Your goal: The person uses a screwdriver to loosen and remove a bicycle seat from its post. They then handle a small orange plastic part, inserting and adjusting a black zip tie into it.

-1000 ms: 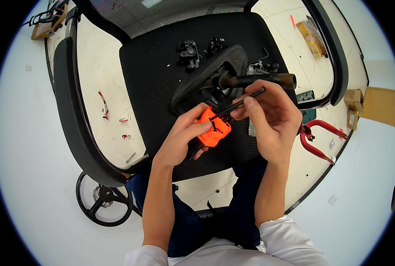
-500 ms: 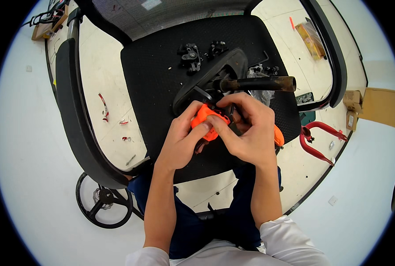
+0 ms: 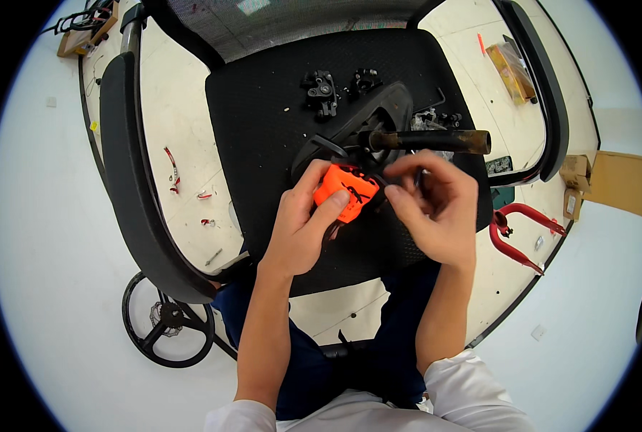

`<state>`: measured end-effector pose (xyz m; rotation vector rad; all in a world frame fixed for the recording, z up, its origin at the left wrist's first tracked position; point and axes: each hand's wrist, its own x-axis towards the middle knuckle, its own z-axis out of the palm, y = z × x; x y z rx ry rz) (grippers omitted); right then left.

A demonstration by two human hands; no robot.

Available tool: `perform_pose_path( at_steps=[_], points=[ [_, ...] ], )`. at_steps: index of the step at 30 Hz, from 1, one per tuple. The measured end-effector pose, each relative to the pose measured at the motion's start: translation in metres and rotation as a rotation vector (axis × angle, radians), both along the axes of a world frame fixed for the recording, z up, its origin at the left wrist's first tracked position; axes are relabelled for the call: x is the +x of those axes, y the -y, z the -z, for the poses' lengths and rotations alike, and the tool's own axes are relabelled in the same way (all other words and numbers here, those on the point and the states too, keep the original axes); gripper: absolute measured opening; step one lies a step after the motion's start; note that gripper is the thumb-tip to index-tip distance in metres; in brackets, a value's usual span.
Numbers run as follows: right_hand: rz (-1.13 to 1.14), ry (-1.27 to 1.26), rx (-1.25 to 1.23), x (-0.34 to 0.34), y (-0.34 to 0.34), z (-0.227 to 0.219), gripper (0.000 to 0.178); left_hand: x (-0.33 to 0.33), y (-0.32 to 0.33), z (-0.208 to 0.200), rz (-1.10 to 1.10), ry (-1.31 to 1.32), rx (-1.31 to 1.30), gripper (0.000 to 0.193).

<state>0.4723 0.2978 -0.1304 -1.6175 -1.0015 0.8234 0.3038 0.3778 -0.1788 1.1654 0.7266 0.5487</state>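
My left hand (image 3: pixel 301 229) grips a bright orange, rounded block-shaped piece (image 3: pixel 347 195) with black marks, the thumb pressed on its face. Just to its right is my right hand (image 3: pixel 442 210), fingers curled and thumb bent inward; something dark shows between them, too blurred to name. Beyond the orange piece a black bicycle saddle (image 3: pixel 389 108) lies on the chair seat (image 3: pixel 256 122), with a worn, rusty-ended seatpost (image 3: pixel 450 141) pointing right. Two black brake calipers, one on the left (image 3: pixel 322 93) and one on the right (image 3: pixel 365 81), lie farther back.
A hex key (image 3: pixel 440 96) and small parts lie right of the saddle. Chair armrests flank the seat, left (image 3: pixel 130 180) and right (image 3: pixel 548 93). A red fork (image 3: pixel 512 248) and cardboard boxes (image 3: pixel 574 173) are at right; a black spoked wheel (image 3: pixel 168 317) is at lower left.
My right hand has drawn off the orange piece to the right, uncovering its face. The orange shape formerly beside that hand's right edge no longer shows. The view has shifted slightly.
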Motion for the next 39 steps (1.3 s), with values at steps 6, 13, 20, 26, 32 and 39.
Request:
perform_pose_path(
  at_steps=[6, 13, 20, 26, 32, 39],
  points=[
    [0.001, -0.583, 0.548, 0.005, 0.003, -0.015, 0.027, 0.000, 0.003, -0.002, 0.026, 0.054, -0.019, 0.025],
    [-0.083, -0.879, 0.749, -0.007, -0.009, -0.005, 0.024, 0.002, 0.007, -0.001, 0.234, 0.117, -0.189, 0.026],
    [-0.088, -0.700, 0.603, -0.015, -0.011, 0.007, 0.020, 0.004, 0.008, -0.007, 0.230, 0.194, -0.317, 0.031],
    [0.012, -0.481, 0.593, -0.013, -0.013, 0.013, 0.017, 0.002, 0.004, -0.010, 0.245, 0.171, -0.319, 0.042],
    [-0.029, 0.113, 0.401, -0.011, -0.012, 0.015, 0.011, 0.006, 0.008, -0.016, 0.236, 0.231, -0.376, 0.051],
    [0.064, 0.149, 0.297, -0.003, -0.008, 0.002, 0.017, 0.004, 0.005, -0.006, 0.204, 0.179, -0.242, 0.030]
  ],
)
